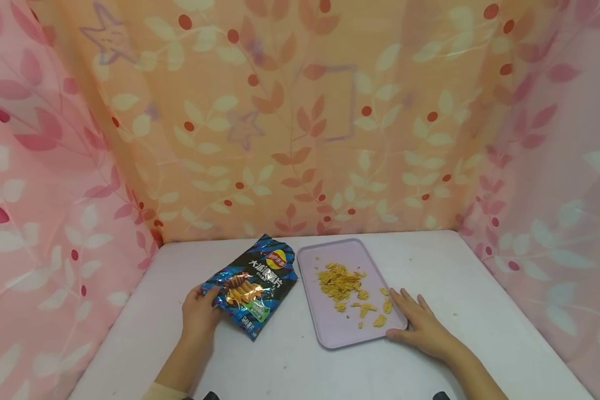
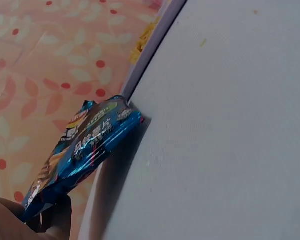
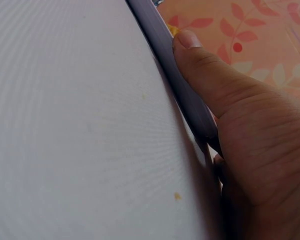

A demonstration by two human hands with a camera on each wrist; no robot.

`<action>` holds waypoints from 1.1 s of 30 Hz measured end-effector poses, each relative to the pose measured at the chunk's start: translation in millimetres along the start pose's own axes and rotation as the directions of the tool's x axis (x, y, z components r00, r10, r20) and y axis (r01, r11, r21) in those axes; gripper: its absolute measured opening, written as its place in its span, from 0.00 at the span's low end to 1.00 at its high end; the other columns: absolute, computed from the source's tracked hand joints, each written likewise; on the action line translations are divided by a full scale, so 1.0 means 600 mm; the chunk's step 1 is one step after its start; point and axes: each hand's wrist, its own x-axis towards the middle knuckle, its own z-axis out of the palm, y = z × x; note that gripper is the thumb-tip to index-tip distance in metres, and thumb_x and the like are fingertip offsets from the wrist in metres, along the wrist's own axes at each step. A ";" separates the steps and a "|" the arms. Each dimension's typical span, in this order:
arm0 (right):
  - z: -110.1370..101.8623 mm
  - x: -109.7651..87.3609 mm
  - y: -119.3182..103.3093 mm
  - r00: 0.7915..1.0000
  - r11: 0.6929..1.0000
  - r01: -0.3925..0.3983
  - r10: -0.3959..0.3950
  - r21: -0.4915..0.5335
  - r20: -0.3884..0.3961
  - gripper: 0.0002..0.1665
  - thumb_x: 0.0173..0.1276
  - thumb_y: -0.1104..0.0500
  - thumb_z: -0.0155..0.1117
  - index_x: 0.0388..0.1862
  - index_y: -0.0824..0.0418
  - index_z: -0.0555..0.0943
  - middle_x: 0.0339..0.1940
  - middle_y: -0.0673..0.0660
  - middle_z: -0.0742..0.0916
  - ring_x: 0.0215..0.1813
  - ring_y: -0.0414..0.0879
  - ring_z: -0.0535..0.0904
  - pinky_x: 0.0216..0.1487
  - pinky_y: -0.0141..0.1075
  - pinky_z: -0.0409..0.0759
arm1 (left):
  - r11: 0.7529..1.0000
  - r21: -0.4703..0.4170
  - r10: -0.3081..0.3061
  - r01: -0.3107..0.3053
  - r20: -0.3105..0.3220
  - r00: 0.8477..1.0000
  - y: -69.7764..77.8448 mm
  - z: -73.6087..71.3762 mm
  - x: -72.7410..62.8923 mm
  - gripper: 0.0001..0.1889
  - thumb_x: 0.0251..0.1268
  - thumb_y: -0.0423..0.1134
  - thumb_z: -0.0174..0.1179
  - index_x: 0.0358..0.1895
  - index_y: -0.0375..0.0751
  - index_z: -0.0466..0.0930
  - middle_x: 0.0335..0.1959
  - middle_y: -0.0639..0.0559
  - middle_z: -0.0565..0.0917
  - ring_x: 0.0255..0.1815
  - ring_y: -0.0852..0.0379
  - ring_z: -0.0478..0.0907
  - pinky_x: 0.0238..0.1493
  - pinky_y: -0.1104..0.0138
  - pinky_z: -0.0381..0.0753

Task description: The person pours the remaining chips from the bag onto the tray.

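A blue and black potato chip bag [image 1: 255, 283] slants over the table on the left in the head view, its printed front facing up. My left hand [image 1: 200, 311] holds it by the lower left edge, thumb on the front and the other fingers partly hidden behind. In the left wrist view the bag [image 2: 90, 145] extends out from the fingertips. A purple tray [image 1: 332, 330] carries a heap of yellow chip pieces [image 1: 340, 283], with several loose bits toward its near right. My right hand [image 1: 422, 328] rests at the tray's near right corner, fingers spread along the side and thumb at the near rim.
The white table [image 1: 260, 372] has a few crumbs scattered on it. A floral curtain [image 1: 300, 139] stands behind the table, with pink patterned curtains [image 1: 35, 222] along the sides. The bag's right edge lies close to the tray's left rim.
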 end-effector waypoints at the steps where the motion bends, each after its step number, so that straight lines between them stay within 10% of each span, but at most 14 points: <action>1: 0.002 0.000 0.000 1.000 1.000 -0.004 0.004 0.000 0.007 0.61 0.58 0.34 0.75 0.83 0.56 0.59 0.81 0.66 0.64 0.82 0.69 0.50 0.80 0.62 0.31 | 1.000 0.021 0.001 -0.001 0.017 1.000 0.001 -0.008 0.002 0.32 0.79 0.47 0.55 0.77 0.36 0.57 0.73 0.35 0.67 0.61 0.51 0.76 0.49 0.70 0.85; 15: -0.002 -0.003 -0.008 1.000 1.000 -0.031 0.031 -0.001 0.003 0.61 0.57 0.34 0.76 0.82 0.56 0.60 0.81 0.69 0.63 0.82 0.72 0.48 0.79 0.66 0.33 | 0.891 0.421 0.074 -0.168 0.230 0.970 0.012 -0.089 0.002 0.25 0.73 0.40 0.65 0.66 0.33 0.72 0.49 0.38 0.87 0.38 0.51 0.87 0.38 0.63 0.88; 24: 0.004 0.000 -0.002 1.000 1.000 -0.030 0.030 -0.003 0.003 0.61 0.56 0.34 0.76 0.82 0.55 0.60 0.81 0.68 0.63 0.82 0.72 0.48 0.79 0.67 0.34 | 0.792 0.539 0.045 -0.286 0.416 0.908 -0.002 -0.111 -0.001 0.34 0.59 0.36 0.75 0.68 0.31 0.72 0.48 0.41 0.86 0.36 0.54 0.83 0.28 0.63 0.83; 33: -0.002 0.000 -0.006 0.997 0.997 -0.069 0.067 0.030 0.035 0.61 0.57 0.35 0.76 0.83 0.54 0.59 0.82 0.70 0.60 0.82 0.75 0.44 0.75 0.72 0.34 | 0.635 0.641 0.119 -0.431 0.470 0.874 -0.010 -0.108 -0.015 0.32 0.53 0.35 0.78 0.63 0.35 0.78 0.44 0.47 0.87 0.34 0.60 0.82 0.26 0.66 0.82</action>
